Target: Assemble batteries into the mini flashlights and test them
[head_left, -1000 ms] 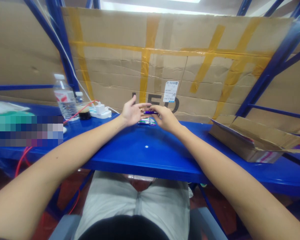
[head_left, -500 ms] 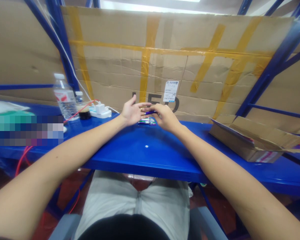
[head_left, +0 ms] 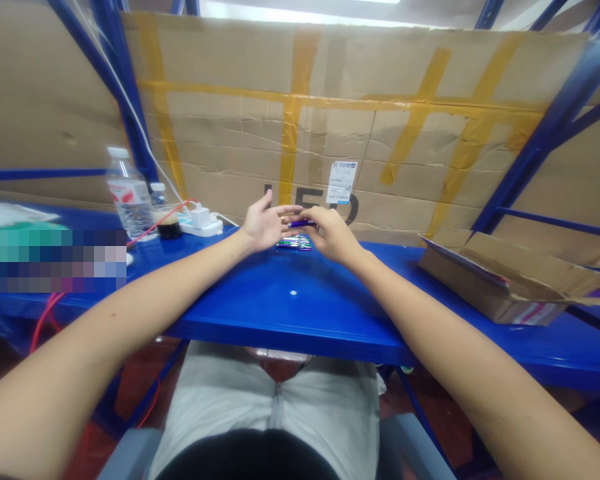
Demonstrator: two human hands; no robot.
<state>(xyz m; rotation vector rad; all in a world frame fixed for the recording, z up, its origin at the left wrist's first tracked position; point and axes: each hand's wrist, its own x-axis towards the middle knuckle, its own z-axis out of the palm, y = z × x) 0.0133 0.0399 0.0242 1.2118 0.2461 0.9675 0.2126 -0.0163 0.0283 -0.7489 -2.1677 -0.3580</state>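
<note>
My right hand [head_left: 331, 233] is closed on a slim purple pen [head_left: 300, 224], which it holds roughly level above the table. Turned palm up, my left hand [head_left: 264, 222] has its fingers stretched towards the right hand, and the fingertips meet or overlap at the pen. A ring shows on one of the left fingers. Just below the hands, several shiny pens [head_left: 296, 244] with green and silver colours lie side by side on the blue table [head_left: 260, 293]. The right fingers hide part of the held pen.
An opened cardboard box [head_left: 473, 283] stands at right. At left are a water bottle [head_left: 130, 200], a small bottle with dark liquid [head_left: 167, 220], a white power strip [head_left: 205, 227] and a red cable [head_left: 43, 323]. A large taped cardboard sheet [head_left: 220, 147] stands behind.
The purple pen has shifted very slightly left between the hands. Both arms stay almost where they were.
</note>
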